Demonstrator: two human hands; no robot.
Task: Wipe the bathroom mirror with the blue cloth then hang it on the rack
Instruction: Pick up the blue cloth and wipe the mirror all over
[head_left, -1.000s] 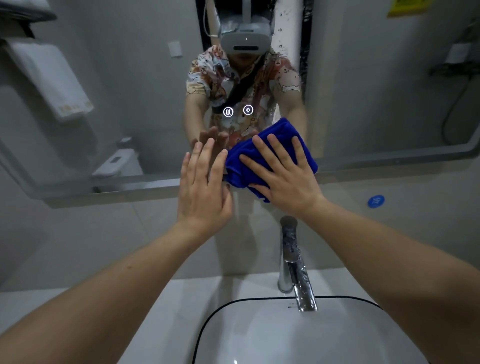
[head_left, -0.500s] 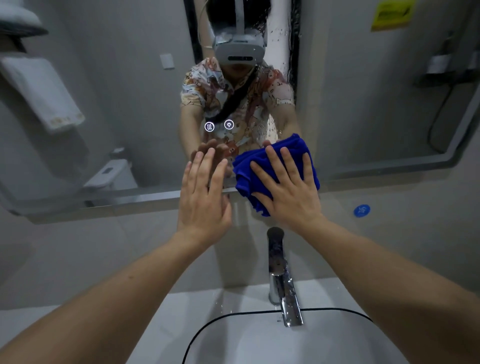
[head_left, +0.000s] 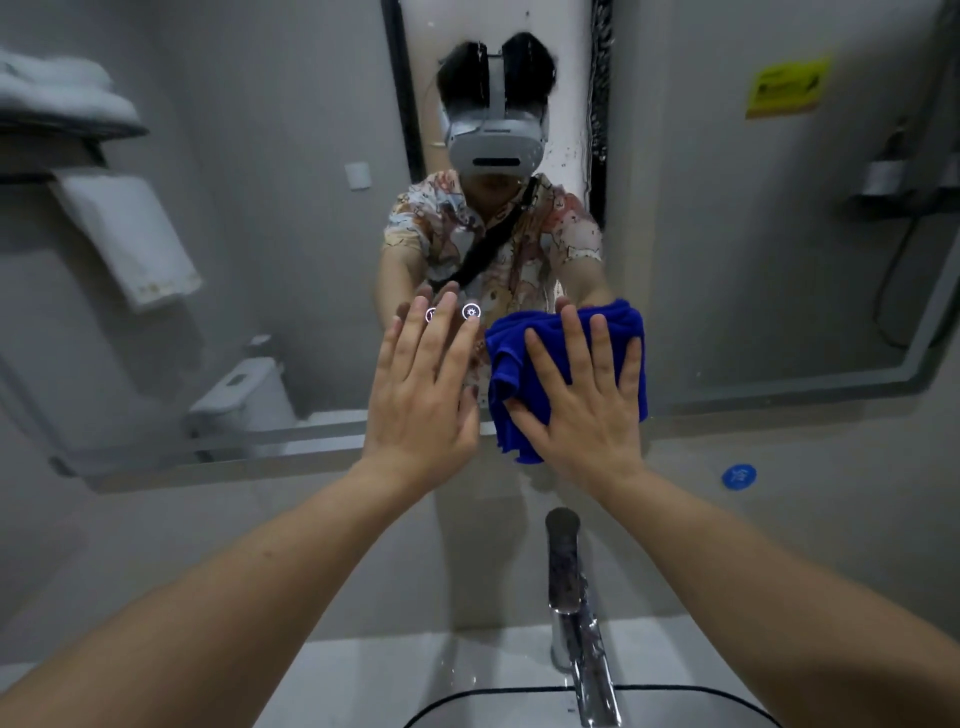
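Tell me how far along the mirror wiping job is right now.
Done: nothing shows as finished; spots remain on the upper mirror. In hand: the right hand presses the blue cloth flat against the mirror's lower edge, while the left hand rests flat on the glass beside it. Left: wiping the rest, then hanging the cloth. The mirror reflects a rack holding a white towel.

One mirror (head_left: 727, 260). One blue cloth (head_left: 519, 358) on it, low center. Two hands: left hand (head_left: 421, 395) just left of the cloth, right hand (head_left: 587, 410) on the cloth. Two lit round buttons (head_left: 471, 312) in the mirror, above-left of the cloth. One tap (head_left: 566, 561) below the mirror. One basin (head_left: 519, 696) under the tap. One blue sticker (head_left: 738, 475) below the mirror, right.
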